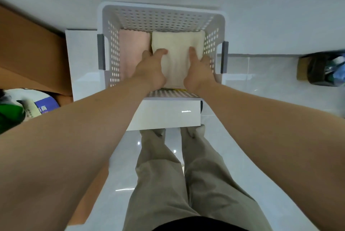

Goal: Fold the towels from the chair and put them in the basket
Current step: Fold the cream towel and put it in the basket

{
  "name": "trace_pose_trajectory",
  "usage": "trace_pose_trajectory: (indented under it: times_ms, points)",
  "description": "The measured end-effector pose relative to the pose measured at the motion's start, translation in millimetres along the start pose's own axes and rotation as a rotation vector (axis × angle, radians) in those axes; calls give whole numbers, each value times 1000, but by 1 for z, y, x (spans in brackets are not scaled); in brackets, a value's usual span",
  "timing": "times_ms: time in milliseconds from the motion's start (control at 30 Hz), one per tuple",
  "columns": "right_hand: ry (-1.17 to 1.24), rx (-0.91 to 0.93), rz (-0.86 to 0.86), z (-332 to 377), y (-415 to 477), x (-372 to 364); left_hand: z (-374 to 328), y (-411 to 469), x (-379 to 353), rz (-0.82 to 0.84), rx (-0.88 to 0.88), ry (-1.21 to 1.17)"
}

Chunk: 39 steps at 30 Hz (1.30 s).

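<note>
Progress: Well along, by the look of it. One pink towel (133, 49) lies folded in the basket (160, 7), flat along its left wall, and a second, the cream towel (177, 47), is going in beside it.
Cream towel: Folded into a thick pad, it fills the right half of the basket from the near wall towards the far one. Its left edge touches the pink towel. I cannot tell whether it sits on the basket floor or hangs just above it.
Left hand (151, 71): Grips the cream towel's left edge, thumb lying on top, fingers tucked down where the two towels meet.
Right hand (198, 73): Grips the right edge, thumb on top, fingers down between the towel and the basket's right wall.
Arms: Both are stretched forward and down, nearly parallel, with the wrists over the basket's near rim.
Basket: Sits on a white stand (164, 116), in front of the person's legs.
Left to do: Let go and lift both hands clear, I'd judge. The chair is out of view, so there's no telling whether more towels wait there.
</note>
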State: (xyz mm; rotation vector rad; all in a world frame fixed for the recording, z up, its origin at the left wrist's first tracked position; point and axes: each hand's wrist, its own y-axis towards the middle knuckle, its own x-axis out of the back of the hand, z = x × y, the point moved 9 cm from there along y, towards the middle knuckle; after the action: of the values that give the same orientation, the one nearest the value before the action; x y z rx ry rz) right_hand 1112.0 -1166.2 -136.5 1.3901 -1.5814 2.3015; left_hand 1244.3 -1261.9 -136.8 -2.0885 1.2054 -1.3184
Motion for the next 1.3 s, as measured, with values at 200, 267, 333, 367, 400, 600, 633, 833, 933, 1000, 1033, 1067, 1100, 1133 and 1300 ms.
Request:
trace_pose_trajectory:
  times_ms: [200, 267, 333, 367, 400, 600, 633, 833, 933, 1000, 1033, 1067, 1100, 1133, 1300]
  points:
    - [-169, 35, 30, 5, 8, -10, -1, 0, -5, -14, 37, 175]
    - [-219, 35, -59, 9, 0, 0, -6, -1, -5, -8, 30, 282]
    - [-353, 57, -137, 18, -5, 8, -11, -4, -3, -19, 22, 414]
    - [-402, 63, -144, 22, -7, 10, -14, -5, -1, -38, 13, 482]
    - [-452, 72, -129, 25, -5, 9, -18, -6, 1, -63, -6, 560]
    - [-642, 146, 20, 27, 19, -1, -37, 8, -7, -200, -271, 1119]
    - [-693, 187, 50, 29, 23, -6, -37, 12, -11, -197, -291, 1158]
    - [-947, 250, 71, 31, 30, -29, -25, 34, -26, -76, -248, 1136]
    - [-1028, 267, 87, 31, 16, -22, -22, 29, -24, 29, -209, 1086]
    - [-981, 258, 117, 32, 1, -6, -25, 14, -15, 75, -191, 1065]
    - [-899, 229, 169, 34, -12, 7, -28, 2, -7, 84, -174, 1030]
    - [-767, 211, 213, 36, -27, 18, -34, -13, 4, 87, -155, 974]
    - [-610, 183, 246, 35, -44, 27, -41, -31, 15, 88, -136, 899]
    - [-473, 159, 274, 34, -62, 36, -48, -51, 26, 86, -114, 805]
    - [69, 22, 199, 16, -145, 83, -64, -132, 75, 41, 29, 368]
